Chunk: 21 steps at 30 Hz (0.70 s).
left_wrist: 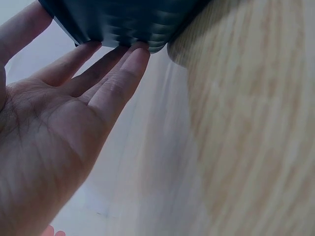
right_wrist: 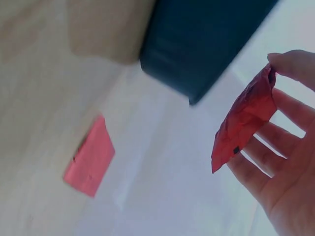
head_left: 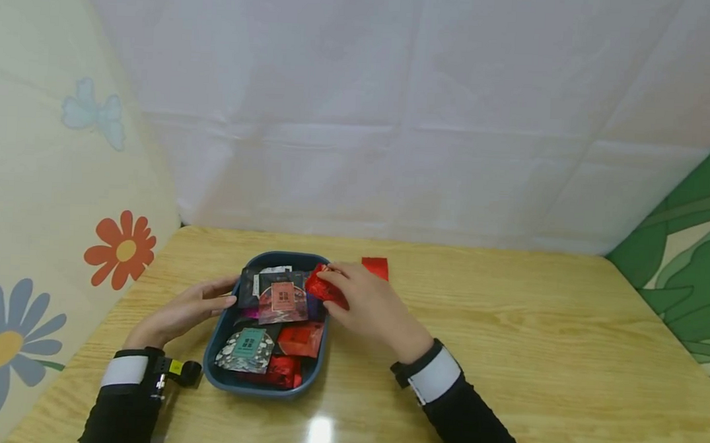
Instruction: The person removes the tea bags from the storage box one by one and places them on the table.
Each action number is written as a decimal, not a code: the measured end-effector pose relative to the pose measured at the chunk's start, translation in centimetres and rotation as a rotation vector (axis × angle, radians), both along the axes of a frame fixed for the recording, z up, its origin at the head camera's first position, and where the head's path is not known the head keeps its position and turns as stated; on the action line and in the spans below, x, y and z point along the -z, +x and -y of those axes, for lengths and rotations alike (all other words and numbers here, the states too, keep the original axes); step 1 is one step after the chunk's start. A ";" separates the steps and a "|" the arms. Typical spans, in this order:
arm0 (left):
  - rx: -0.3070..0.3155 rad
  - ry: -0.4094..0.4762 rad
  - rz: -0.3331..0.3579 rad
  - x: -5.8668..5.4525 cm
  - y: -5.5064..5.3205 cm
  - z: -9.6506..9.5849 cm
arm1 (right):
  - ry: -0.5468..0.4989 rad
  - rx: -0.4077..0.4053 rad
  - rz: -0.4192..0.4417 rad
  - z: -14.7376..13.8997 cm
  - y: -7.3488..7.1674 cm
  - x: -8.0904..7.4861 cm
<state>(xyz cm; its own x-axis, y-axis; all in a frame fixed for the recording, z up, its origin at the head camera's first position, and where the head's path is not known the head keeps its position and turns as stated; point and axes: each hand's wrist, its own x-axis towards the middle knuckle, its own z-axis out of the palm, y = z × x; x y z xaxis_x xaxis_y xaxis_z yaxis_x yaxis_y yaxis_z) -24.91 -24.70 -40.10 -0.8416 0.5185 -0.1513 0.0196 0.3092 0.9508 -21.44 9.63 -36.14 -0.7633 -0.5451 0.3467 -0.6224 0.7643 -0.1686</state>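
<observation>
A dark blue basket [head_left: 265,392] filled with several small packets stands on the table. My left hand [head_left: 187,312] rests against its left side, and in the left wrist view the fairly straight fingers [left_wrist: 118,91] touch the ribbed wall. At the basket's right rim, my right hand [head_left: 366,306] pinches a shiny red foil packet [head_left: 324,287] between thumb and fingers. The right wrist view shows this red packet [right_wrist: 248,118] held out beside the basket wall [right_wrist: 197,44]. Inside lie a dark packet with a pink label [head_left: 283,297], one with a teal label [head_left: 247,350] and red packets [head_left: 299,340].
Another red packet [head_left: 375,267] lies flat on the wooden table [head_left: 534,335], just behind my right hand. A white sheet [head_left: 425,119] hangs along the table's back edge. Flower-printed panels [head_left: 47,188] stand at the left, leaf-printed ones [head_left: 691,282] at the right.
</observation>
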 end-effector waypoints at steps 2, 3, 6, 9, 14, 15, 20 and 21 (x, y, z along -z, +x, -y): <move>0.000 -0.002 0.000 0.0 -0.1 0.0 | -0.025 0.018 -0.024 -0.8 -0.3 -0.3; 0.001 -0.001 0.002 0.0 -0.1 0.0 | -0.040 0.025 -0.033 -1.1 -0.5 -0.4; 0.002 -0.003 0.003 0.0 -0.1 0.0 | -0.056 0.055 -0.044 -2.2 -1.0 -0.6; 0.007 0.002 0.006 0.0 -0.1 0.0 | -0.060 0.085 -0.040 -3.2 -1.6 -0.7; 0.016 0.022 0.010 0.0 -0.2 0.0 | -0.073 0.140 0.005 -4.4 -2.2 -0.5; 0.018 0.026 0.011 0.0 -0.2 0.0 | -0.076 0.155 0.025 -4.6 -2.3 -0.5; 0.021 0.034 0.012 0.1 -0.2 0.0 | -0.073 0.228 0.146 -5.8 -2.8 -0.1; 0.019 0.037 0.013 0.1 -0.2 0.0 | -0.071 0.242 0.169 -6.1 -2.9 0.1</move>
